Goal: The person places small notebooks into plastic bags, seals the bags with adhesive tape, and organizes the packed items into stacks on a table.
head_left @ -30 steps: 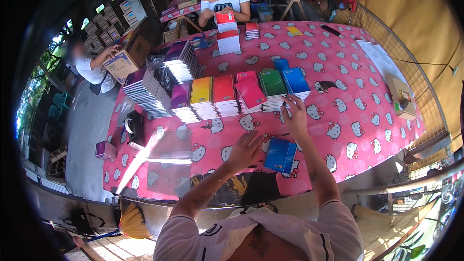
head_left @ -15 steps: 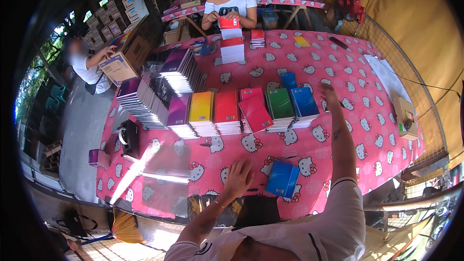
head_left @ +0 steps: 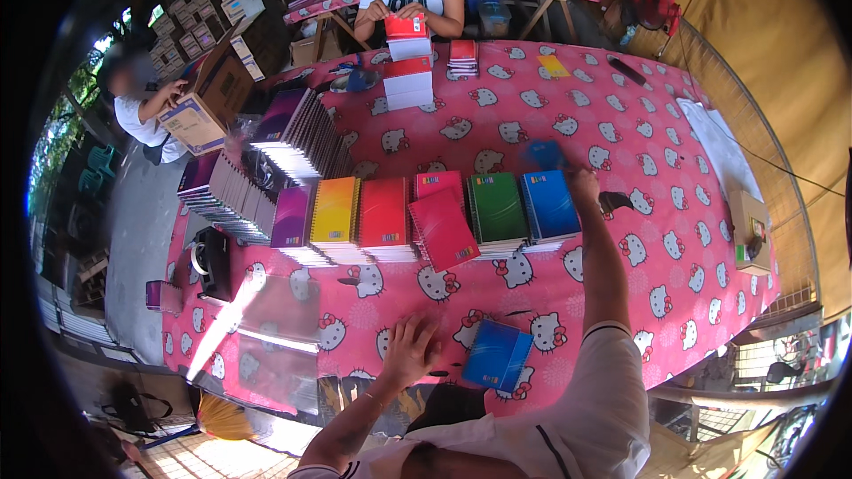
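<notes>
My right hand [head_left: 582,186] reaches past the right end of the row of notebook stacks. Its fingers are closed on the edge of a blue sheet [head_left: 543,156], which is blurred by motion. Just in front stands a stack of blue spiral notebooks [head_left: 549,204], beside a green stack [head_left: 497,208]. My left hand [head_left: 410,350] lies palm down on the pink tablecloth, fingers loosely spread, holding nothing. To its right a blue notebook [head_left: 486,353] lies with another blue piece overlapping its side.
Pink [head_left: 444,229], red [head_left: 384,213], yellow [head_left: 335,211] and purple [head_left: 294,215] stacks continue leftward. Taller purple stacks [head_left: 297,129] stand behind them. Across the table a person [head_left: 413,0] handles red-topped stacks [head_left: 407,80]; another holds a carton [head_left: 200,115]. A black tape dispenser [head_left: 213,262] sits left.
My right hand has moved in and taken hold of the blue sheet, which has shifted and blurred. My left hand stays on the table. The whole view has shifted slightly.
</notes>
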